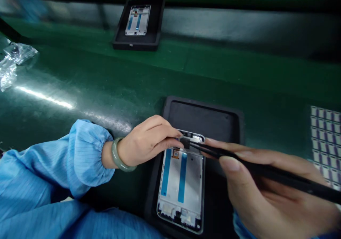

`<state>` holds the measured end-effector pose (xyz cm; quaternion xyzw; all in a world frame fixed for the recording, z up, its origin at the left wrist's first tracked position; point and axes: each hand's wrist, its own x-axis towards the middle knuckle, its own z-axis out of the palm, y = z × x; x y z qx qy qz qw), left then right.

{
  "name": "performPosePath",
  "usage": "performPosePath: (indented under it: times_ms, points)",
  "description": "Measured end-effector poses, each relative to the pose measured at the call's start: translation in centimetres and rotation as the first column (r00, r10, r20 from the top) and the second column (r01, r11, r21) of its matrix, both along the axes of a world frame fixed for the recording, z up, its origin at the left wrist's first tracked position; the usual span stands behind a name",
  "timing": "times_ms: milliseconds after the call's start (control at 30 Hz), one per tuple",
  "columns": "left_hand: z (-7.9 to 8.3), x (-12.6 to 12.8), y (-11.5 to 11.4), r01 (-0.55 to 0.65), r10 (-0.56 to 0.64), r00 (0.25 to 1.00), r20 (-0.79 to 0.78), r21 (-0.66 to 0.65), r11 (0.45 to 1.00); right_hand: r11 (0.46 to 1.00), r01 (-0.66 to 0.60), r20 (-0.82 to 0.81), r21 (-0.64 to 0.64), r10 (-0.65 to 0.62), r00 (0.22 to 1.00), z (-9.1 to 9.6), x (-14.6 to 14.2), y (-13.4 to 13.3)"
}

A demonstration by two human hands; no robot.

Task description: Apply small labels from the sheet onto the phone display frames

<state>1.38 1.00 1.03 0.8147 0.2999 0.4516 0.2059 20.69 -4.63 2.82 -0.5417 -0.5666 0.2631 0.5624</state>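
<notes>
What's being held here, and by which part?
Black tweezers, partway along their length, by the right hand; whether the left hand holds anything cannot be told.

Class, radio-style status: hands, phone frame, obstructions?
Left hand at top end of phone frame. Right hand gripping black tweezers, tips there too. Frame lies on black tray. Hands partly hide that end.

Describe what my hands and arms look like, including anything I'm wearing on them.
Your left hand and right hand are ungloved. A smooth, pale green bangle circles the left wrist. The left sleeve is light blue, finely lined, with a gathered cuff; only a blue scrap of the right sleeve shows.
</notes>
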Motion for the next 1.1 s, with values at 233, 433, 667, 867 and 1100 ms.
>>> performPosePath:
  times_ms: [233, 433, 667, 867, 1100]
  points:
    - [0.1, 0.1, -0.1, 0.004, 0.001, 0.999, -0.051, 0.094, 0.996, 0.979, -0.201, 0.157, 0.031, 0.193, 0.969, 0.6, -0.2, 0.3]
    - [0.2, -0.1, -0.1, 0.020, -0.007, 0.994, -0.109, 0.120, 0.993, 0.975, -0.223, 0.144, 0.004, 0.220, 0.965, 0.0, -0.5, -0.1]
    - [0.2, -0.3, -0.1, 0.045, -0.028, 0.991, -0.131, 0.124, 0.991, 0.957, -0.288, 0.185, -0.007, 0.285, 0.941, 0.1, -0.2, 0.0]
    - [0.2, -0.4, 0.1, 0.047, -0.030, 0.992, -0.122, 0.131, 0.990, 0.940, -0.334, 0.121, -0.060, 0.339, 0.933, 1.3, -0.1, 0.5]
    - [0.3, -0.3, 0.1, 0.052, -0.040, 0.993, -0.107, 0.111, 0.992, 0.933, -0.351, 0.124, -0.075, 0.358, 0.925, 1.7, 0.1, 0.5]
